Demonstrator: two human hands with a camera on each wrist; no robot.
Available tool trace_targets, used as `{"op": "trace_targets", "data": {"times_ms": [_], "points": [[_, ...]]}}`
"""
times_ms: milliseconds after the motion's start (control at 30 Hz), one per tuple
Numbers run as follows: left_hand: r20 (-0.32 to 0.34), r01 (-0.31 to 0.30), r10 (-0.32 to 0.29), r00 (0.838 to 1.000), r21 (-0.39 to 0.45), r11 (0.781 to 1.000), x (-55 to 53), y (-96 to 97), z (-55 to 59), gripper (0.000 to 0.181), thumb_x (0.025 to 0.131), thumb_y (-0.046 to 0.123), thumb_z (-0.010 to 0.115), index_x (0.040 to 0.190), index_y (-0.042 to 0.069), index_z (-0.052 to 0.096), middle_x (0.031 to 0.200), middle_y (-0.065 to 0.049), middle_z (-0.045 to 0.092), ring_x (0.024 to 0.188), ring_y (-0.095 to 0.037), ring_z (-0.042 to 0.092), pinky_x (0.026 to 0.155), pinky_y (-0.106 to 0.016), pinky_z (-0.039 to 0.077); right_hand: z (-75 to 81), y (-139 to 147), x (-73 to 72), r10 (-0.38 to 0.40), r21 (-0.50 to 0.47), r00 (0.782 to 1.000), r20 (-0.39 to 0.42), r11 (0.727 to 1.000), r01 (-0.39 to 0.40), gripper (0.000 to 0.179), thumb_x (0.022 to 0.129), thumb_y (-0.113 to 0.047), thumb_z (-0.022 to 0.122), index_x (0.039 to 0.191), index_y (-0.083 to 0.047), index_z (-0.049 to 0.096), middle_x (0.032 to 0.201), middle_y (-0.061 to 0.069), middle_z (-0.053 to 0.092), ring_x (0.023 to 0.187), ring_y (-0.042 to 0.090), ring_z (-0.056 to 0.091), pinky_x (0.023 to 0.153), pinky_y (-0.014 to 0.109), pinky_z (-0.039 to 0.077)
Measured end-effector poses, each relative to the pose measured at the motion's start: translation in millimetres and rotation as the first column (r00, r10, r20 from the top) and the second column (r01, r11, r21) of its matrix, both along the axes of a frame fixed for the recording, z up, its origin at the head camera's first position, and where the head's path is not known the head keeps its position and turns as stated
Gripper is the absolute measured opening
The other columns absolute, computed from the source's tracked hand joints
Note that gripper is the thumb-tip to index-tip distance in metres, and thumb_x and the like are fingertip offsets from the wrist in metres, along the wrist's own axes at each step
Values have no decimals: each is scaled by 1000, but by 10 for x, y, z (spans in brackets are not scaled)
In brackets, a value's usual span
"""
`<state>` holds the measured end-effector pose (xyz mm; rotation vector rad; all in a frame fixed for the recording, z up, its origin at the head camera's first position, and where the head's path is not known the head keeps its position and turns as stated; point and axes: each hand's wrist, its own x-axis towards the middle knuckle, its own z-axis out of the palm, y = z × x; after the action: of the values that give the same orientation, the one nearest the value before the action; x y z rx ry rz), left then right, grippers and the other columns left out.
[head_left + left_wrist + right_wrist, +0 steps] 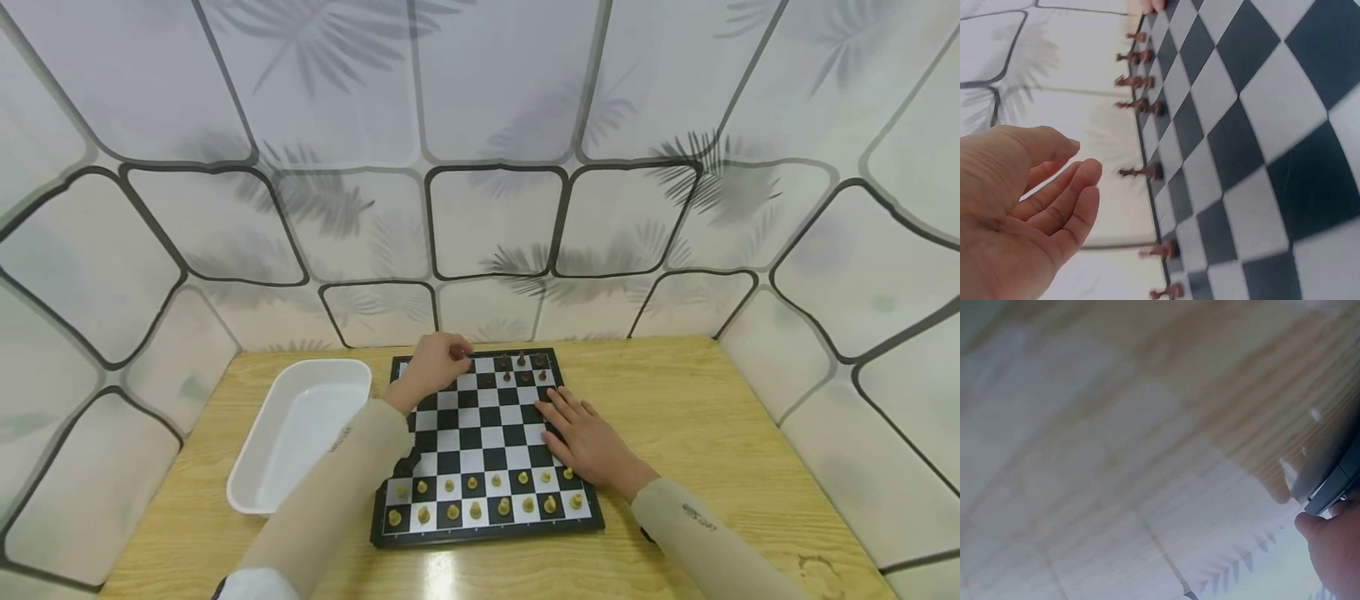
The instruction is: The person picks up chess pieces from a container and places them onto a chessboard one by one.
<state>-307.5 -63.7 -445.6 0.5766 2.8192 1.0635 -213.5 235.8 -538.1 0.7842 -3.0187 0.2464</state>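
Note:
My left hand (437,360) is over the far left part of a black-and-white chessboard (470,437), its fingers loosely curved. In the left wrist view, that hand (1035,200) shows thumb and fingers apart, with nothing visible between them. A dark brown chess piece (1141,172) stands just beyond its fingertips. Other brown pieces (1138,81) line the board's far edge. My right hand (585,437) rests with spread fingers on the right edge of the board. In the right wrist view, part of this hand (1335,550) shows at the board's dark rim (1335,481).
Two rows of yellow chess pieces (476,509) stand along the board's near side. Left of the board is a white plastic tray (251,467), partly behind the left forearm. The wooden table (675,400) meets a patterned fabric wall (495,225) at the back and sides.

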Motion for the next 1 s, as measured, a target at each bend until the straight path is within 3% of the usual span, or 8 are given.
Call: {"op": "trace_targets", "data": {"times_ms": [233, 467, 833, 1000], "points": [[-83, -27, 29, 996, 25, 999, 28, -350, 101, 22, 95, 6, 67, 114, -1, 76, 104, -17, 78, 95, -31, 75, 83, -43, 62, -13, 6, -3, -5, -12, 1000, 4, 1000, 5, 61, 112, -46, 43, 163, -13, 40, 170, 17, 34, 161, 39, 26, 124, 63, 32], [-86, -68, 71, 994, 32, 997, 100, -723, 156, 23, 96, 8, 67, 117, -1, 75, 105, -19, 78, 96, -35, 76, 83, -48, 62, -34, 7, -10, -12, -18, 1000, 17, 1000, 12, 62, 112, -48, 41, 164, -14, 39, 171, 15, 33, 162, 37, 25, 125, 63, 30], [-111, -139, 139, 984, 14, 990, 246, -1273, 133, 22, 99, 8, 66, 117, -2, 74, 106, -20, 78, 96, -38, 75, 84, -52, 61, -15, -12, -13, -10, -24, 1000, 10, 1000, 10, 61, 112, -47, 42, 163, -14, 40, 171, 15, 35, 161, 37, 26, 125, 62, 31], [-111, -164, 162, 980, -5, 986, 301, -1486, 72, 22, 98, 8, 66, 116, -4, 74, 104, -22, 77, 96, -38, 74, 86, -53, 60, -25, -8, -18, -10, -20, 1000, 7, 1000, 10, 61, 112, -48, 42, 163, -15, 40, 171, 15, 35, 161, 37, 26, 124, 62, 32]]}}
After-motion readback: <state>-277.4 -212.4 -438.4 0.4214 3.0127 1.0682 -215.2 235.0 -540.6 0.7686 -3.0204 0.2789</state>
